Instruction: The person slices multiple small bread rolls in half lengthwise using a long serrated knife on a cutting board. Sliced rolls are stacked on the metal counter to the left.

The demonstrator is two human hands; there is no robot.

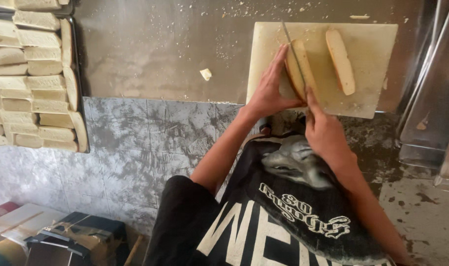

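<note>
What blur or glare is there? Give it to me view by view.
Head view: soft throughout, compression smear on the left hand and right hand; the knife blade is thin and faint; mild sheen on the metal counter; wide-angle lens bends the tray edge.
</note>
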